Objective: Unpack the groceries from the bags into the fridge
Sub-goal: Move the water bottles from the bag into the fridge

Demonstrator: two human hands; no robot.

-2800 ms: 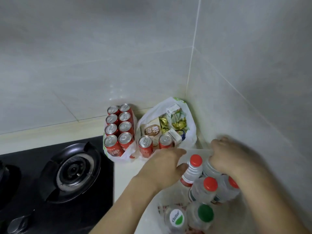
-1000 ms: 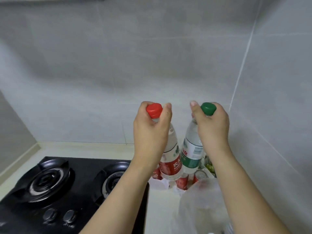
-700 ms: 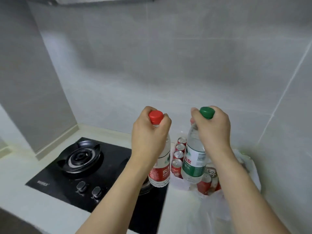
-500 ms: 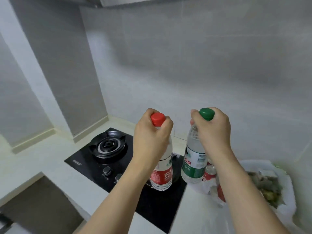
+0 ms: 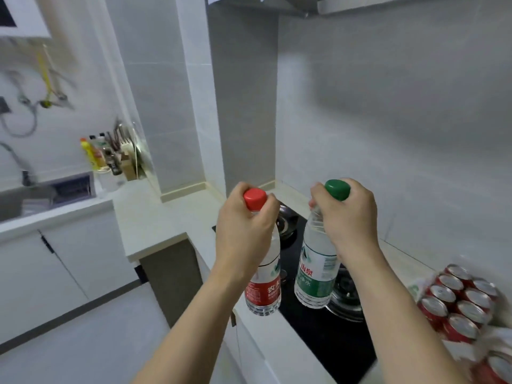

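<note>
Over hob (image 5: 327, 336) — bottles (image 5: 315, 273) hanging from both hands (image 5: 346, 214).

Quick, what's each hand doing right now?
Left hand: grips the red-capped bottle by its neck.
Right hand: grips the green-capped bottle by its neck.

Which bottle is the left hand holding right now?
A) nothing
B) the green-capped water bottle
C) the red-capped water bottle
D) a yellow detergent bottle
C: the left hand grips the neck of the red-capped water bottle, while the right hand holds the green-capped water bottle, both hanging above the black gas stove.
</note>
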